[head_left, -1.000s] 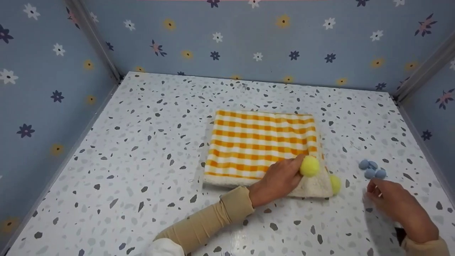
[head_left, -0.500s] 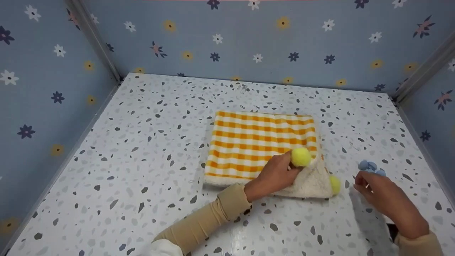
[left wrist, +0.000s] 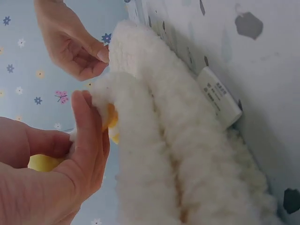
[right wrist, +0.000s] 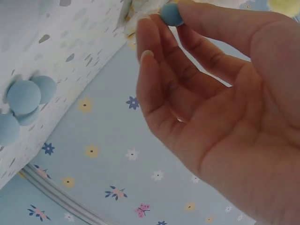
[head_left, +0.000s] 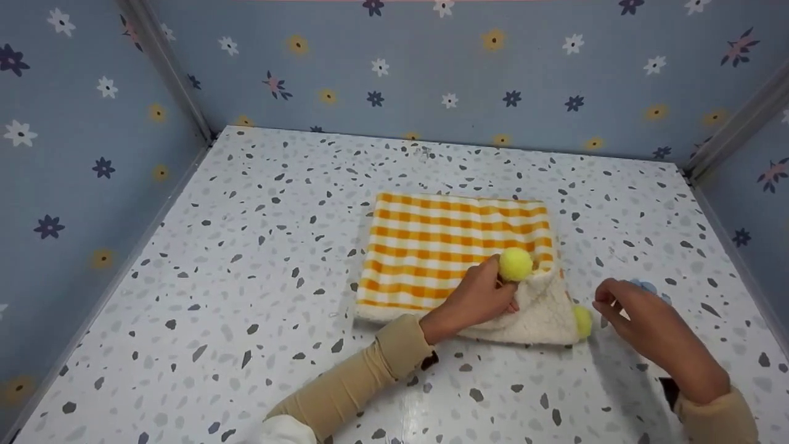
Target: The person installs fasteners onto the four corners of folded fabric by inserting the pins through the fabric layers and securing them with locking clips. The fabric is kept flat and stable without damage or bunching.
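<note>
A folded blanket, yellow-and-white gingham outside and cream fleece inside, lies mid-table in the head view. My left hand pinches its near right corner beside a yellow pom-pom, folding the fleece side up. In the left wrist view the fingers of the left hand grip the fleece edge. A small blue round-headed piece is pinched between thumb and fingertips of my right hand. That hand hovers just right of the blanket; a second yellow pom-pom lies at the blanket's right edge.
Several more blue round pieces sit on the speckled table, partly hidden behind the right hand in the head view. A white label sticks out from the fleece. Flower-patterned walls enclose the back and sides.
My right hand has moved left from beside the blue pieces toward the blanket. The left hand has drawn the pom-pom corner left and away from me, exposing more fleece.
</note>
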A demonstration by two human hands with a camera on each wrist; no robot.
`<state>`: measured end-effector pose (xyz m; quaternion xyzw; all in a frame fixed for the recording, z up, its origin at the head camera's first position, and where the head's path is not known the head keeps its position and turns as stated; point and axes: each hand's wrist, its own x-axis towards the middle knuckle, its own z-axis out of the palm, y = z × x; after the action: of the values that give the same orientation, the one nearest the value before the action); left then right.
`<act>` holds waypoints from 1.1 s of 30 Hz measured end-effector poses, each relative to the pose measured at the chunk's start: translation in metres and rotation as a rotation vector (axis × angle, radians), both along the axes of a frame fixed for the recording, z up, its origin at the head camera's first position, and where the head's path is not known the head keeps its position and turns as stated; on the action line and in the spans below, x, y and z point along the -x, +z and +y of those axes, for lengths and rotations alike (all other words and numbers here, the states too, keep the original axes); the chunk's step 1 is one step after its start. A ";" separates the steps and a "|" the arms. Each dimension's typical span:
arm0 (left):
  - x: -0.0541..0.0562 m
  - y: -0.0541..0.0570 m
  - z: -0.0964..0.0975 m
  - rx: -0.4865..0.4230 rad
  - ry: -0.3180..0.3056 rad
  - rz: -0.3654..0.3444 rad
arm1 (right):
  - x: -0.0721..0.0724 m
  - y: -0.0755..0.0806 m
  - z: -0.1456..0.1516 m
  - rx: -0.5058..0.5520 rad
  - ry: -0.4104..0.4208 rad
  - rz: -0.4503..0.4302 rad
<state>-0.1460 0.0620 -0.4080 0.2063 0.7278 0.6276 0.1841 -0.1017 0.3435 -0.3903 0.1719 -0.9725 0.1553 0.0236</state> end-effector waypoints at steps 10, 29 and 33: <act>0.003 -0.001 -0.001 -0.018 0.021 0.021 | 0.009 -0.004 -0.014 0.044 0.151 0.214; 0.010 -0.006 -0.004 -0.007 0.084 0.044 | 0.022 0.001 -0.047 0.171 0.407 0.334; 0.011 -0.007 -0.006 -0.006 0.089 0.035 | 0.023 -0.002 -0.050 0.201 0.447 0.358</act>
<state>-0.1566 0.0564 -0.4152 0.1851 0.7374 0.6338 0.1428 -0.1246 0.2930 -0.3919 0.4032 -0.8706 0.2195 0.1770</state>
